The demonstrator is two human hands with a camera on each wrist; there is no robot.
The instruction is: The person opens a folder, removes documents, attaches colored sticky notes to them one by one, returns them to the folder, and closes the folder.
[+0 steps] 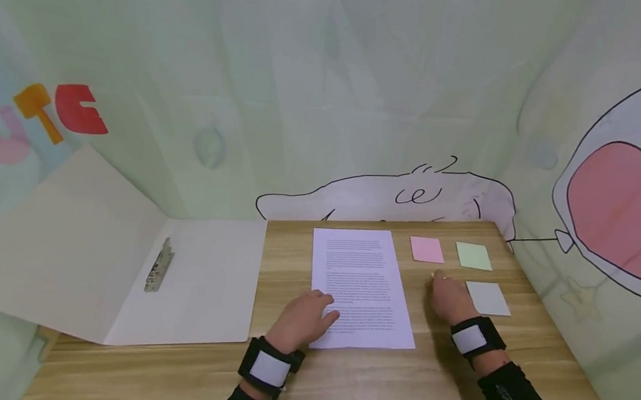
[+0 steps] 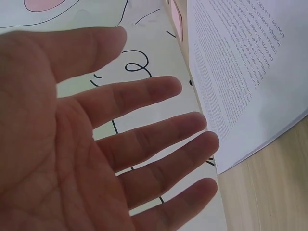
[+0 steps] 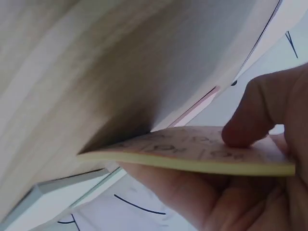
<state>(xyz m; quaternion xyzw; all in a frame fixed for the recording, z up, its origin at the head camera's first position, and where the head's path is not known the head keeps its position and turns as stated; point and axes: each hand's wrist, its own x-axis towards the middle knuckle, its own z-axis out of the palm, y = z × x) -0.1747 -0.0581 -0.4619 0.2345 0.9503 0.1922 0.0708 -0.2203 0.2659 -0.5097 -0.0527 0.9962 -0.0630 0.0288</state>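
My right hand (image 1: 451, 297) pinches a yellow sticky note pad (image 3: 192, 166) between thumb and fingers, its printed backing under the thumb in the right wrist view. One edge of that pad is right at the tabletop; in the head view the hand hides most of it. Fingers spread, my left hand (image 1: 298, 321) is over the lower left edge of a printed sheet stack (image 1: 356, 284), holding nothing. Pink (image 1: 426, 250), green (image 1: 473, 256) and whitish (image 1: 488, 299) sticky note pads lie around the right hand.
An open white binder (image 1: 207, 279) with a metal clip (image 1: 159, 265) lies on the left, its cover raised against the wall curtain. The wooden table (image 1: 362, 385) meets the printed curtain (image 1: 362, 103) at the back and right.
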